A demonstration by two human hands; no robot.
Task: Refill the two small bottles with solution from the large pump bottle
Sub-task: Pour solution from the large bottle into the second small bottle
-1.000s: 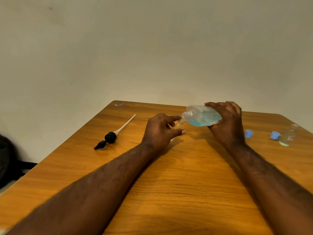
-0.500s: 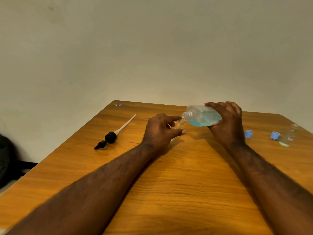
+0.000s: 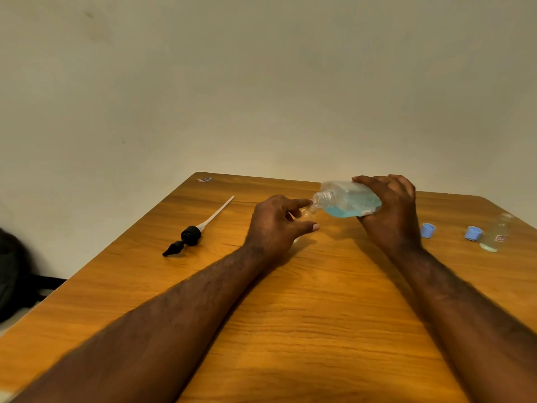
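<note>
My right hand [image 3: 390, 210] grips the large clear bottle [image 3: 347, 199], tipped on its side with blue solution pooled in its lower half. Its open neck points left and touches the mouth of a small clear bottle [image 3: 308, 211]. My left hand [image 3: 276, 225] holds that small bottle between forefinger and thumb; its body is mostly hidden behind my fingers. A second small bottle [image 3: 497, 234] stands uncapped at the table's right edge with a little liquid in its base.
The black pump head with its white tube [image 3: 193, 234] lies on the wooden table [image 3: 290, 315] at the left. Two blue caps [image 3: 428, 230] [image 3: 473, 233] sit at the right. A dark bag [image 3: 11, 271] is on the floor left.
</note>
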